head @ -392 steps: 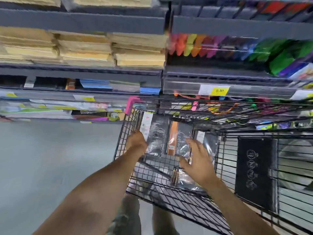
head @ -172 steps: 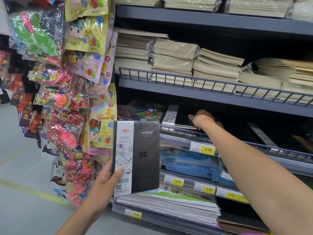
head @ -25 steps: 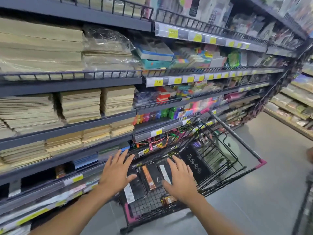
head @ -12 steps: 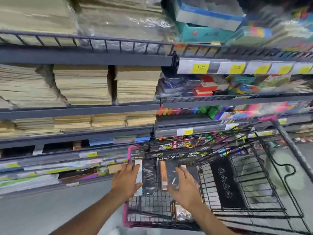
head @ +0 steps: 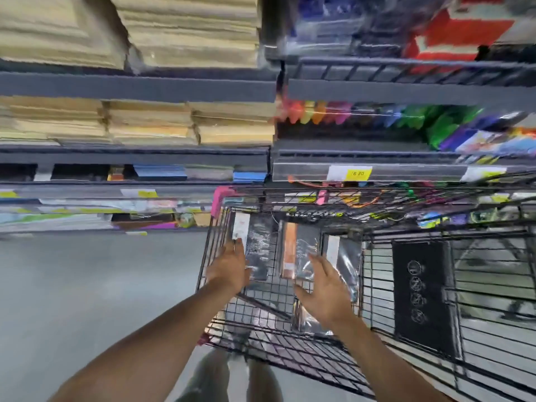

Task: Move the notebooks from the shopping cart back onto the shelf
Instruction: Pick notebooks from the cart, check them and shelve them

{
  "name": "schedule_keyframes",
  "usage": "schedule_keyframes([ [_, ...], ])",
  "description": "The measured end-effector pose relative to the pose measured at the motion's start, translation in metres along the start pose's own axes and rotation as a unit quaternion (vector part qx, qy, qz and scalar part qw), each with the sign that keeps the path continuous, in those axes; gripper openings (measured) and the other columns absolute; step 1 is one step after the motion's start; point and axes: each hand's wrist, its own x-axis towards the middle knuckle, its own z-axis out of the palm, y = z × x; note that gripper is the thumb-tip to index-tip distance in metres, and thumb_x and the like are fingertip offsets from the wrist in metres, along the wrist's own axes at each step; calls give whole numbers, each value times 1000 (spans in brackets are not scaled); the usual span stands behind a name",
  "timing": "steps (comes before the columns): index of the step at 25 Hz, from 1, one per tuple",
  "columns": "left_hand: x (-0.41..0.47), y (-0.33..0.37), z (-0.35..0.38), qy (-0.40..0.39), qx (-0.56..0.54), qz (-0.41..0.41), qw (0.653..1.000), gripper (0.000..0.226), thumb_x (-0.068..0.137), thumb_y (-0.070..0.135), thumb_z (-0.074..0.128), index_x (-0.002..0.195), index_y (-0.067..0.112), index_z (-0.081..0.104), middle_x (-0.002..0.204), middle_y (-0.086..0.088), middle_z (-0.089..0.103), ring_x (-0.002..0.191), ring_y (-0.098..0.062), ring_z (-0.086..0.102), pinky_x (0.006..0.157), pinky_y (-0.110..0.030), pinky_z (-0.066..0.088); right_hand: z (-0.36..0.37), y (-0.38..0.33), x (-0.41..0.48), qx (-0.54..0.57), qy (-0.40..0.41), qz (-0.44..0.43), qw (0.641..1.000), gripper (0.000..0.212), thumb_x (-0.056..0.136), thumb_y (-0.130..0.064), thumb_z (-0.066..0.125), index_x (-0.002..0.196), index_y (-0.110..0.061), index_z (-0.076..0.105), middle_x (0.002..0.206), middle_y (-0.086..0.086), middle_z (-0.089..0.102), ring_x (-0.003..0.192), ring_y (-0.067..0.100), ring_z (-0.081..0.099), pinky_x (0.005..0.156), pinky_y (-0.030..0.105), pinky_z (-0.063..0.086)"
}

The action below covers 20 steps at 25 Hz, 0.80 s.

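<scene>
Left hand and right hand both released above notebooks in cart; I'd pinch wrapped edges firmly, film looks slippery.

The cart is open above, wire walls alongside.

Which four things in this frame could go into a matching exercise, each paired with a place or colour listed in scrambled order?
Things:
1. left hand
2. orange-strip notebook
3. price tag
4. cart corner

Descriptions:
A. pink
B. yellow and white, on a shelf edge
C. at the white-strip notebook
D. between two other notebooks

Pairs: 1-C, 2-D, 3-B, 4-A
</scene>
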Motion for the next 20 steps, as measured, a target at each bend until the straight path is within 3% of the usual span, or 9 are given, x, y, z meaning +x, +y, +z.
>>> schedule_keyframes([
  [2,23,4,17,1,-14,-34,999,90,98,37,64,161,7,7,164,-20,22,144,-34,39,112,-41,47,10,13,11,21,-2,9,1000,85,87,-57,61,157,-29,22,165,-2,20,149,25,28,120,50,29],
  [4,44,3,29,-17,-35,-84,996,96,96,44,64,160,3,5,161,-23,25,145,-37,37,113,-45,46,19,23,20,29,-6,20,999,87,86,-63,58,157,-31,21,165,-4,19,149,24,26,120,54,29],
  [6,66,-2,46,-41,-64,-128,989,98,95,49,62,159,2,5,162,-24,24,146,-41,35,114,-49,44,29,32,28,39,-15,28,999,88,82,-68,54,155,-31,21,163,-5,22,146,23,31,118,56,32],
  [9,88,-3,70,-51,-103,-174,978,100,93,46,67,158,2,5,160,-26,29,142,-44,40,110,-49,48,42,42,37,57,-24,36,997,87,86,-56,65,156,-27,22,158,-5,27,140,23,39,119,53,32],
  [12,96,5,84,-53,-62,-200,976,120,87,55,70,158,1,-11,162,-29,20,146,-46,32,109,-49,49,52,49,41,73,-31,52,996,87,87,-50,67,157,-28,19,158,-6,24,141,25,36,120,52,29],
  [15,100,7,93,-52,-28,-211,976,150,67,76,74,156,4,-22,162,-32,15,148,-46,28,108,-49,49,56,55,45,90,-31,55,994,87,87,-51,67,155,-30,19,157,-8,24,141,25,37,119,52,30],
  [17,105,9,98,-33,-33,-219,975,150,70,64,82,154,9,-29,158,-34,22,144,-47,33,104,-50,53,55,57,47,95,-28,60,993,86,86,-52,66,155,-31,19,156,-9,27,137,23,40,119,49,32],
  [20,111,15,99,-8,-58,-236,970,136,83,26,83,153,17,-33,154,-33,30,138,-44,40,98,-47,56,55,60,48,103,-23,66,992,89,78,-63,59,153,-36,18,159,-9,24,140,26,40,116,56,36],
])
